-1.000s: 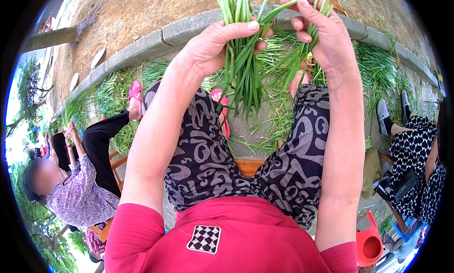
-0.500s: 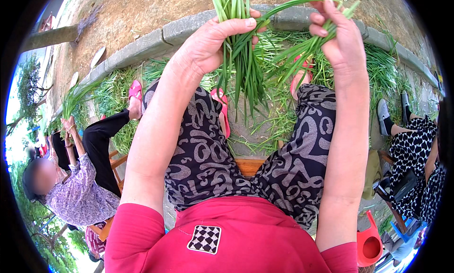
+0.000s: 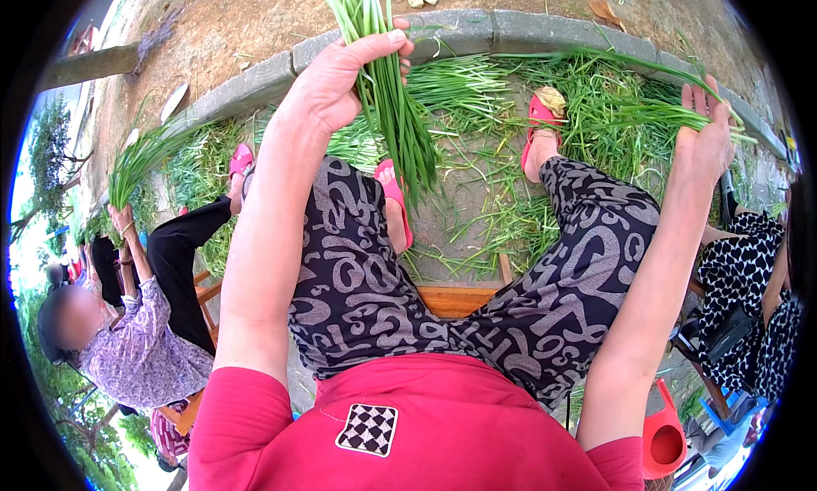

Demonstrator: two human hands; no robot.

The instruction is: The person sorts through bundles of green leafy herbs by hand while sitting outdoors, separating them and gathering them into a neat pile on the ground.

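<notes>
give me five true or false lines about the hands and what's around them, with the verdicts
1. The left hand grips a bundle of green stalks. True.
2. The right hand is empty. False: it holds a smaller bunch of green leaves.
3. A co-worker on the left side of the picture holds long green leaves too. True.
4. The person's shirt is blue. False: it is a pinkish red.
5. The checked patch on that shirt is black and white. True.
</notes>
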